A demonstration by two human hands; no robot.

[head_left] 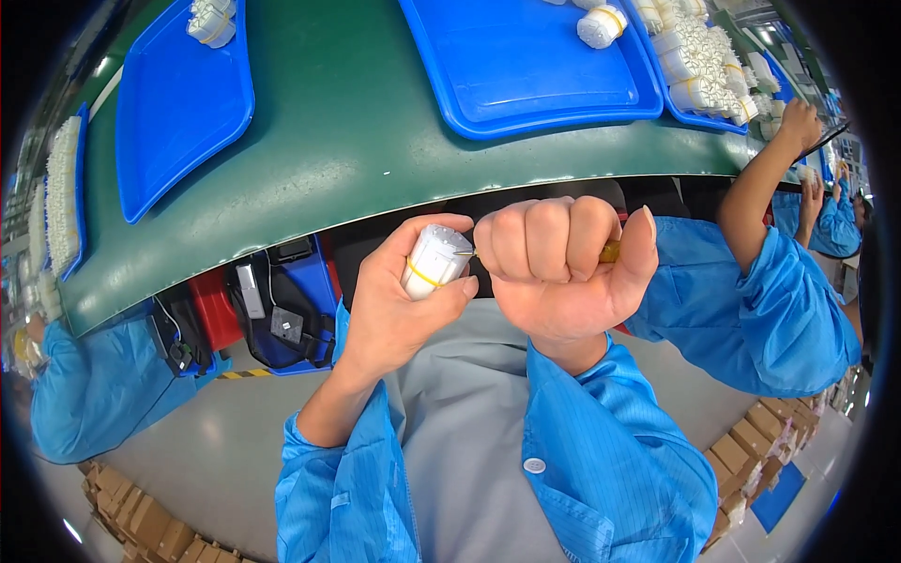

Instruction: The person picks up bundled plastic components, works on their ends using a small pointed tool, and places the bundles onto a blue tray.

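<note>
- Bundle (436,255), white, cylindrical, of slim smooth-sided pieces, its end face ridged; at the centre of view, held in the left hand, tilted with its top toward 1 o'clock.
- Yellow thin band (427,277), wrapped around the bundle's lower part.
- Bare left hand (399,286): fingers and thumb grasping the bundle from its 9 o'clock side.
- Bare right hand (560,253), at 3 o'clock from the bundle: fingers clenched around the handle of a tool, thumb raised.
- Tool with amber, glossy, rounded handle (610,251), mostly hidden in the fist; thin tip directed at the bundle's end, contact too small to tell.
- Green smooth-sheened tabletop (324,122), curving from 10 to 2 o'clock.
- Blue moulded plastic tray (178,122), rounded corners, at 10 o'clock; white banded pieces at its far end.
- Blue shallow rectangular tray (530,80), raised lip, at 1 o'clock; a white banded cluster (602,26) in its far corner.
- Blue plastic tray (706,121), at 2 o'clock, heaped with white bundles.
- Brown cardboard boxes (145,521), stacked, at 8 o'clock.
- Co-worker's bare forearm (754,192), blue-sleeved, between 2 and 3 o'clock.
</note>
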